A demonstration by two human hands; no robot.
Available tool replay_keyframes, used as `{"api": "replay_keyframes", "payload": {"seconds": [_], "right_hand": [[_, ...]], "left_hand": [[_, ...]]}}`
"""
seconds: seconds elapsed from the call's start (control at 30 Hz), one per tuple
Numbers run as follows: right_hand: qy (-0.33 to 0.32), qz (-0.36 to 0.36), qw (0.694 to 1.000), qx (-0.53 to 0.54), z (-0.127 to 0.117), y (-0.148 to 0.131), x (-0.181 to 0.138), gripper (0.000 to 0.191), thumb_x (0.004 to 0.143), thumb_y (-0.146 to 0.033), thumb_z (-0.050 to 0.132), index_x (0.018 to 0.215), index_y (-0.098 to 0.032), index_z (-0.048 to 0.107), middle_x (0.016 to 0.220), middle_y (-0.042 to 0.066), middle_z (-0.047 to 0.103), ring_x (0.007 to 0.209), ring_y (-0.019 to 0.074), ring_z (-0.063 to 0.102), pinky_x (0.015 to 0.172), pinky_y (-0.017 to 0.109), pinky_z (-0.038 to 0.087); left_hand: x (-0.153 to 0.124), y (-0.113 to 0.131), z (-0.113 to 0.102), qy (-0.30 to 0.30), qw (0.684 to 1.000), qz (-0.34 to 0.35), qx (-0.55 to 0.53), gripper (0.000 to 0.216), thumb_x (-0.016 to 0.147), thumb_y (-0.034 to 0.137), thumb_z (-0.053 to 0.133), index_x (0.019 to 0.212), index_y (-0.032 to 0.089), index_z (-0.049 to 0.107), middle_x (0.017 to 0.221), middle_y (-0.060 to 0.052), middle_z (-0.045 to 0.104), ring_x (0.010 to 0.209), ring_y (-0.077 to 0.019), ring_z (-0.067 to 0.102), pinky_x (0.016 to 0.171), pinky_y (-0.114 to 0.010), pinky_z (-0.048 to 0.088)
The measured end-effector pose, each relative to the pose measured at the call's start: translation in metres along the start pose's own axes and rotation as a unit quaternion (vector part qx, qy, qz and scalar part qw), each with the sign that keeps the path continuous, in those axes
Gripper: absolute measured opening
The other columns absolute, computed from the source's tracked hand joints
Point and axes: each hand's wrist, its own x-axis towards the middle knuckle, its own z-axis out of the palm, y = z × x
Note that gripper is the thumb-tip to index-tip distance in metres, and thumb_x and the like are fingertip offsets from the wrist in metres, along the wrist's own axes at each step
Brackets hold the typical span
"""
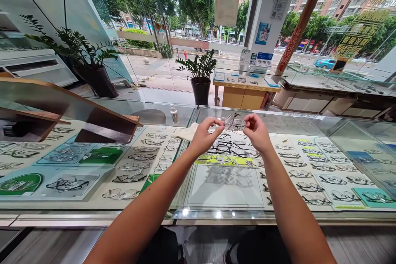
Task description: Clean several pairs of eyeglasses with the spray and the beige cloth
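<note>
Above the glass display case, a pair of eyeglasses (pixel 230 120) is held up between my two hands. My left hand (pixel 206 134) pinches its left side with thumb and fingers. My right hand (pixel 257 132) has its fingers closed at the right side of the frame. Just left of my left hand, a pale cloth (pixel 186 132) lies on the glass top. A small white spray bottle (pixel 174 114) stands upright behind the cloth. Under the glass below my hands are rows of eyeglass frames (pixel 221 147), some on a yellow strip.
The glass counter (pixel 222 209) runs across the whole view. Wooden angled stands (pixel 108 130) rise on the left of it. Beyond are a potted plant (pixel 200 84), a wooden display table (pixel 241 95) and large windows onto a street. Many more eyeglass frames fill the case.
</note>
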Motion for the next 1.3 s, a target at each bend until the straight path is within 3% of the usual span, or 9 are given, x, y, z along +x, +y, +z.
{"api": "replay_keyframes", "payload": {"seconds": [0.1, 0.23, 0.4, 0.5, 0.63, 0.73, 0.9, 1.2, 1.3], "right_hand": [[0.037, -0.079, 0.986, -0.144, -0.007, -0.004, -0.001, 0.026, 0.075, -0.006, 0.062, 0.093, -0.025, 0.064, 0.081, -0.002, 0.054, 0.072, 0.0169, 0.047, 0.067, 0.031, 0.038], [0.068, -0.186, 0.921, -0.335, -0.009, -0.008, -0.004, 0.018, 0.086, -0.008, 0.054, 0.093, -0.023, 0.062, 0.092, 0.003, 0.06, 0.083, 0.0211, 0.055, 0.077, 0.036, 0.043], [0.149, -0.277, 0.857, -0.408, 0.011, -0.011, -0.016, 0.011, 0.093, -0.014, 0.055, 0.09, -0.023, 0.061, 0.089, 0.007, 0.062, 0.086, 0.0251, 0.055, 0.08, 0.04, 0.045], [0.119, -0.245, 0.888, -0.37, 0.029, -0.012, -0.026, 0.007, 0.097, -0.025, 0.059, 0.094, -0.022, 0.065, 0.08, 0.003, 0.059, 0.075, 0.0213, 0.054, 0.074, 0.036, 0.045], [0.054, -0.099, 0.954, -0.277, 0.046, -0.007, -0.034, 0.022, 0.099, -0.042, 0.062, 0.102, -0.021, 0.068, 0.075, -0.001, 0.061, 0.063, 0.0165, 0.052, 0.065, 0.031, 0.043], [0.043, -0.043, 0.977, -0.206, 0.049, -0.002, -0.033, 0.024, 0.098, -0.044, 0.062, 0.096, -0.021, 0.067, 0.076, 0.0, 0.065, 0.064, 0.0157, 0.052, 0.064, 0.03, 0.042], [0.067, -0.004, 0.983, -0.17, 0.041, 0.004, -0.025, 0.027, 0.094, -0.047, 0.064, 0.084, -0.022, 0.063, 0.071, -0.003, 0.058, 0.064, 0.0145, 0.047, 0.063, 0.029, 0.038], [0.12, 0.152, 0.981, -0.017, 0.02, 0.018, -0.007, 0.031, 0.078, -0.05, 0.074, 0.075, -0.022, 0.06, 0.065, -0.004, 0.051, 0.059, 0.0139, 0.043, 0.059, 0.03, 0.038], [0.166, 0.114, 0.977, -0.071, 0.024, 0.012, -0.012, 0.034, 0.078, -0.051, 0.076, 0.087, -0.022, 0.061, 0.076, -0.002, 0.056, 0.065, 0.0158, 0.047, 0.066, 0.033, 0.043]], "left_hand": [[0.001, -0.001, -0.004, -0.014, 0.999, 0.015, 0.048, 0.016, 0.099, 0.036, 0.063, 0.099, 0.022, 0.07, 0.115, -0.006, 0.077, 0.113, -0.025, 0.067, 0.103, -0.039, 0.048], [-0.001, -0.004, -0.002, -0.028, 0.994, 0.037, 0.096, 0.012, 0.099, 0.032, 0.061, 0.097, 0.023, 0.068, 0.111, -0.006, 0.076, 0.112, -0.0261, 0.067, 0.101, -0.041, 0.049], [-0.001, -0.01, 0.005, 0.019, 0.999, -0.008, 0.033, 0.015, 0.096, 0.037, 0.066, 0.097, 0.023, 0.072, 0.109, -0.005, 0.078, 0.108, -0.0255, 0.069, 0.098, -0.041, 0.05], [-0.001, -0.011, 0.008, 0.041, 0.999, -0.024, -0.015, 0.018, 0.094, 0.04, 0.069, 0.095, 0.022, 0.072, 0.108, -0.006, 0.079, 0.107, -0.0254, 0.07, 0.098, -0.041, 0.05], [-0.005, -0.005, 0.012, 0.025, 0.999, -0.01, -0.035, 0.019, 0.094, 0.04, 0.069, 0.097, 0.022, 0.074, 0.105, -0.006, 0.079, 0.105, -0.0247, 0.07, 0.098, -0.04, 0.05], [-0.008, 0.0, 0.016, 0.016, 0.999, -0.008, -0.047, 0.018, 0.094, 0.04, 0.069, 0.097, 0.022, 0.074, 0.105, -0.006, 0.078, 0.105, -0.0246, 0.069, 0.098, -0.039, 0.049], [-0.005, -0.002, 0.017, 0.052, 0.994, -0.043, -0.087, 0.018, 0.091, 0.039, 0.07, 0.094, 0.021, 0.073, 0.106, -0.006, 0.077, 0.106, -0.0244, 0.069, 0.096, -0.038, 0.048], [0.011, -0.021, -0.001, 0.176, 0.951, -0.145, -0.208, 0.028, 0.075, 0.043, 0.084, 0.086, 0.019, 0.074, 0.095, -0.005, 0.072, 0.093, -0.0204, 0.065, 0.091, -0.035, 0.049], [0.012, -0.02, -0.005, 0.188, 0.953, -0.128, -0.198, 0.026, 0.076, 0.043, 0.084, 0.084, 0.019, 0.075, 0.1, -0.006, 0.071, 0.097, -0.0211, 0.065, 0.088, -0.034, 0.048]]}}
